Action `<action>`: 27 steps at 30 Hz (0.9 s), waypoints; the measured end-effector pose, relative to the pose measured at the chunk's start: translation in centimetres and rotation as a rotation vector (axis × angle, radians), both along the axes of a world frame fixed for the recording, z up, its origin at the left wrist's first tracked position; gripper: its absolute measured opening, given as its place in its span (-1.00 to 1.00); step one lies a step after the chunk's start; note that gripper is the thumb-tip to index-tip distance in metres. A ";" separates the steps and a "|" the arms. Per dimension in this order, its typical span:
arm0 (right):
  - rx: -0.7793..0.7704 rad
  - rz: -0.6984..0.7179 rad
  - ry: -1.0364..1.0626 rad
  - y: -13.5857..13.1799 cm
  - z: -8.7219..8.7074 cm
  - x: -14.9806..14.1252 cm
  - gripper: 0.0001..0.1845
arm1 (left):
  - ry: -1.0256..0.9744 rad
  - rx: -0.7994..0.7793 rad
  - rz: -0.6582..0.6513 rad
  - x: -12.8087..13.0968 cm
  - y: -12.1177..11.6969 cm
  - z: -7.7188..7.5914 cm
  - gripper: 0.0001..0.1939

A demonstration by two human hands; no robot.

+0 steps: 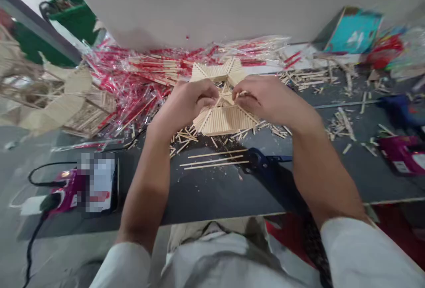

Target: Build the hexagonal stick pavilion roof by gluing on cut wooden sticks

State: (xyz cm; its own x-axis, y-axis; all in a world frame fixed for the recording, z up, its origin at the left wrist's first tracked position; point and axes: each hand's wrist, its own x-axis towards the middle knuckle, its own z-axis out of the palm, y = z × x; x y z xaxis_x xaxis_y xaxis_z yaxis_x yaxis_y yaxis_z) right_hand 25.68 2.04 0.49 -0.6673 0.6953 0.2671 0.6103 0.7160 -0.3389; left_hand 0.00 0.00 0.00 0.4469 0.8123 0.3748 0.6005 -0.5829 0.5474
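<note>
A stick-built roof model [222,117] is held on the dark table [212,190], just in front of a heap of red-and-clear wrappers [133,80]; the left hand [186,102] is curled narrow at its left edge, fingertips pinched on a thin stick; the right hand [262,97] is curled likewise at the model's centre, fingers nearly closed on the sticks; three loose sticks [215,159] are seen nearer the body, beside a blue tool [262,162].

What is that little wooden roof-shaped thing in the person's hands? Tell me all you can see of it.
The stick model looks built of thin pale wooden sticks laid side by side into sloped, ribbed panels that meet along ridges, like a small roof. It sits on the dark table among loose sticks. The left hand and right hand pinch its middle.
</note>
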 end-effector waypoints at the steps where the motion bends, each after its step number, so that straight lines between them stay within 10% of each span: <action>1: 0.000 0.001 -0.002 0.0 0.0 0.0 -0.64 | 0.005 0.005 0.002 0.0 -0.1 0.1 -0.86; 27: 0.006 -0.016 -0.046 -0.8 0.6 -0.1 -0.69 | 0.105 0.072 -0.033 0.0 -0.6 0.4 -0.80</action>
State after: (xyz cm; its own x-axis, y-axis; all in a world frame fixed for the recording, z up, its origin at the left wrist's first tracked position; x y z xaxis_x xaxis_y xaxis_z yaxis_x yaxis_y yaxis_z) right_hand 25.54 1.24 1.05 -0.6676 0.7046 0.2404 0.6367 0.7077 -0.3062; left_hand 0.03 -0.63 0.44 0.5130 0.7691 0.3813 0.6320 -0.6390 0.4385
